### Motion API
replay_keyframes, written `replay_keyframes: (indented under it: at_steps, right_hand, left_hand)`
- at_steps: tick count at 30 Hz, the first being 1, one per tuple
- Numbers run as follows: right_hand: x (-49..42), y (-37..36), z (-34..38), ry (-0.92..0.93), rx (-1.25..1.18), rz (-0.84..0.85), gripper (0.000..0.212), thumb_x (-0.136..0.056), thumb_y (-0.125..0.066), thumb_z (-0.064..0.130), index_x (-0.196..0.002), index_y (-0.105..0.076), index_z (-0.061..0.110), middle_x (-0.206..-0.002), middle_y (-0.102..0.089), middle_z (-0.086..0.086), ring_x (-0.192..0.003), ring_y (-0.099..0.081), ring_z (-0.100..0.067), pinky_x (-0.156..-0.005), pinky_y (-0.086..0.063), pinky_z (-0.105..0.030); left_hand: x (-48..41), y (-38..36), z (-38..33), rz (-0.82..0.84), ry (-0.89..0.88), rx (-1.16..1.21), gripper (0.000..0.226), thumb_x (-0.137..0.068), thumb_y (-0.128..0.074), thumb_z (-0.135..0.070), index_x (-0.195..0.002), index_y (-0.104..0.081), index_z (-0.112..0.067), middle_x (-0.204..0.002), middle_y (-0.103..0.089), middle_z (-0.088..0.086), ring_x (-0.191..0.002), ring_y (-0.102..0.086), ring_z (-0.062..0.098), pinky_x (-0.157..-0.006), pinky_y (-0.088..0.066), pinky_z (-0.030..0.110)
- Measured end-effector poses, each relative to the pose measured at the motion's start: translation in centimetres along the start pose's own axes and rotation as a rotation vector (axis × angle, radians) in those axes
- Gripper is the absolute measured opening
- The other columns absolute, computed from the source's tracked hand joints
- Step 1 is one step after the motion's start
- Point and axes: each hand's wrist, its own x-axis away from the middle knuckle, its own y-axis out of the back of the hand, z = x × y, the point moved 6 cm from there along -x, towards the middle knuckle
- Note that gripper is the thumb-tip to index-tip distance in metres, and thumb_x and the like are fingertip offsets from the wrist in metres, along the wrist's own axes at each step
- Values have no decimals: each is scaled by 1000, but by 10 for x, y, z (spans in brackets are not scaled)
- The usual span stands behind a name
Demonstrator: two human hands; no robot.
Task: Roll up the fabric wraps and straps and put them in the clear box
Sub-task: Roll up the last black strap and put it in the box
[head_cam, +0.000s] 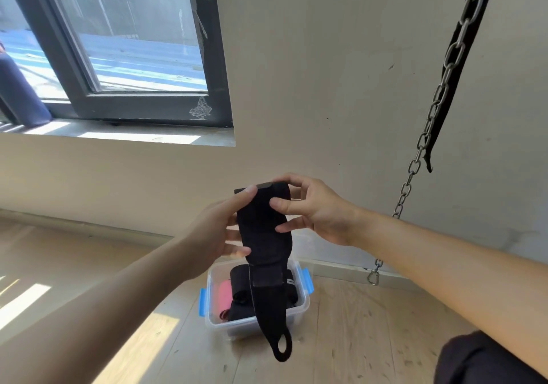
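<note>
The black wrap (pixel 261 235) hangs lengthwise in the middle of the frame, pinched at its upper end between both hands. Its thumb loop (pixel 275 353) dangles at the bottom, in front of the clear box (pixel 237 328).

The left hand (pixel 213 232) has its thumb laid on the wrap's top left corner, with its fingers curled behind the fabric, so it grips the left edge. The right hand (pixel 320 211) hooks its index finger over the top edge. Its thumb and another fingertip press on the front of the wrap (the remaining fingers are hidden behind the cloth). Both hands are closed on the wrap, and its lower half hangs free.

The box sits low in the centre on the wooden floor (pixel 355 339), near the wall (pixel 326 87). It has blue latches (pixel 202 300) on its sides and no lid on it. Inside are rolled black wraps (pixel 240 283) and a pink roll (pixel 223 296).

At the right of the frame a chain (pixel 427 128) and a black strap (pixel 453 81) hang well apart from the hands. A window (pixel 133 42) fills the upper left.
</note>
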Motion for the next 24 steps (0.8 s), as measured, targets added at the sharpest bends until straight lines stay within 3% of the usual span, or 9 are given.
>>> replay_keyframes:
  at_steps: [3,8,14,17,24]
  right_hand:
    - [0,-3,-4,-6,9,19,37,-94,-67,2,-129,-57,7,-119,-63,-11,-110,-68,-25,-74,-62,-36]
    - [0,-4,-6,-47,2,15,45,-92,-69,2,-133,-58,15,-134,-61,-14,-116,-67,-30,-73,-63,-39]
    - [0,-7,-12,-196,17,34,40,-93,-66,45,-126,-66,22,-115,-69,-4,-96,-68,-25,-68,-60,-33]
    - [-2,-5,-11,-215,53,-4,46,-91,-64,53,-123,-69,21,-108,-67,-3,-89,-67,-22,-62,-58,-29]
    - [-3,-2,-6,-154,9,23,36,-92,-71,24,-126,-67,11,-110,-73,-7,-100,-72,-23,-67,-61,-30]
  left_hand:
    - [-1,2,0,-18,-31,-35,51,-77,-69,-61,-116,-74,-28,-100,-77,3,-91,-73,27,-62,-56,31]
    - [-1,9,-1,-55,-73,-33,42,-81,-77,-48,-116,-74,-25,-114,-74,13,-94,-74,29,-71,-53,39]
    - [-1,6,-7,-82,-148,-15,29,-90,-76,-23,-118,-70,-19,-112,-75,14,-89,-74,25,-60,-52,30]
    - [-2,4,-7,-86,-170,-8,31,-87,-78,-16,-117,-69,-18,-110,-75,14,-88,-75,23,-57,-53,29]
    - [-2,6,-9,-91,-218,-96,45,-83,-83,-12,-122,-66,-27,-112,-74,5,-96,-74,25,-60,-56,31]
